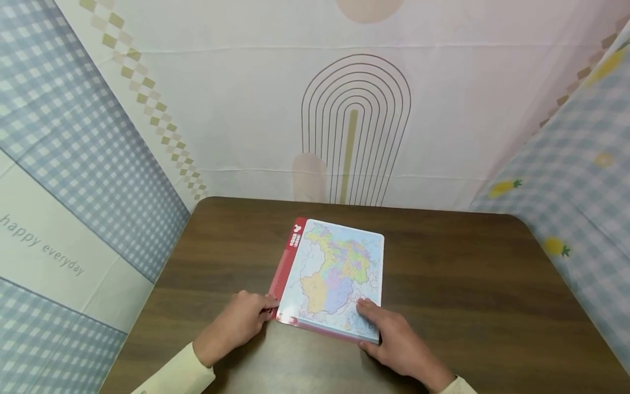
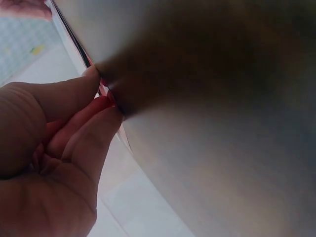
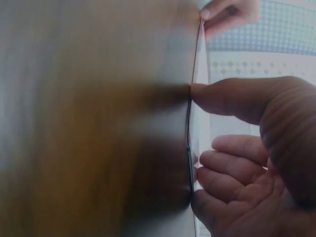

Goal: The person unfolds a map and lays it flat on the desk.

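A flat map board [image 1: 315, 262] with rounded corners lies on the brown table, its printed regions yellow, purple and green on pale blue. Along its left side runs a red strip [image 1: 287, 262] with white lettering. At the lower end of that strip, my left hand [image 1: 241, 320] pinches the corner between thumb and fingers; red shows between the fingertips in the left wrist view. My right hand [image 1: 398, 339] rests at the lower right corner, fingers on the printed face and thumb by the front edge. In the right wrist view, its thumb [image 3: 232, 98] and fingers are spread apart along the board's edge.
The wooden table [image 1: 467, 284] extends on both sides of the board. A white cloth with printed arches [image 1: 354, 131] hangs behind it. Blue checked cloth hangs at the left [image 1: 74, 109] and right [image 1: 581, 191].
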`<state>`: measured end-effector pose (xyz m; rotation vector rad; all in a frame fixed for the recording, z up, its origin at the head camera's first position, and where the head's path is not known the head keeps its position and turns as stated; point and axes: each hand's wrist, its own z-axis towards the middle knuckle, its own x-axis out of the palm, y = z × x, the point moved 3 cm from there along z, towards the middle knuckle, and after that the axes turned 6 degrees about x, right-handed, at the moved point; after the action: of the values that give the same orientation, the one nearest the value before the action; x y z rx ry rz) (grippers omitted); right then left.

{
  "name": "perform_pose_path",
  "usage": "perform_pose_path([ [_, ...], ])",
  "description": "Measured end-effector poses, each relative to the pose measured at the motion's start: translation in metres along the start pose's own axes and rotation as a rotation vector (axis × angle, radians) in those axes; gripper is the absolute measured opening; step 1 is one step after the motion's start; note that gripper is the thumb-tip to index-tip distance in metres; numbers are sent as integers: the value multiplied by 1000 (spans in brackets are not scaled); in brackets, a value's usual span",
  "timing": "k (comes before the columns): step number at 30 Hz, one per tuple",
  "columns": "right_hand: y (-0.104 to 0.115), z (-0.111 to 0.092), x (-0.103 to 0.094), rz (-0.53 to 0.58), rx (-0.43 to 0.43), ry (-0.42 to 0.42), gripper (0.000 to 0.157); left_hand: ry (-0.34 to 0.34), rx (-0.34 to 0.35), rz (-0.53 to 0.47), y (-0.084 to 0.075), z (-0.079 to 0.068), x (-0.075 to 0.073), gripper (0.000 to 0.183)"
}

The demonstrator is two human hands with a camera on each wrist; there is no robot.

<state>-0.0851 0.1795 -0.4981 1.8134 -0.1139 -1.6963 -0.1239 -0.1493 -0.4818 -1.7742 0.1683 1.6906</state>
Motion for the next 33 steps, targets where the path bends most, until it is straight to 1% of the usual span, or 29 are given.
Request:
perform_pose_path([
  [3, -7, 1, -4, -16, -22, -3, 70, -15, -1, 7, -8, -3, 1, 24],
  [9, -20, 0, -9, -17, -1, 33, 72, -38, 12, 16, -20, -8, 7, 21],
  [12, -21, 1, -10, -14, -11, 53, 72, -54, -7, 8, -23, -11, 7, 21],
  [15, -22, 2, -11, -14, -18, 64, 71, -69, -29, -1, -23, -11, 7, 28],
  [18, -21, 2, -11, -19, -19, 61, 71, -77, -34, -28, -21, -11, 8, 40],
  [21, -20, 2, -10, -33, -19, 53, 70, -67, -36, -67, -19, -10, 10, 48],
  [24, -17, 1, -9, -52, -23, 44, 69, -45, -38, -100, -18, -9, 11, 51],
  [28, -10, 1, -7, -81, -37, 33, 66, -36, -16, -117, -20, -9, 12, 53],
  [33, 4, 5, 1, -110, -58, 65, 63, -48, 22, -111, -20, -7, 12, 54],
])
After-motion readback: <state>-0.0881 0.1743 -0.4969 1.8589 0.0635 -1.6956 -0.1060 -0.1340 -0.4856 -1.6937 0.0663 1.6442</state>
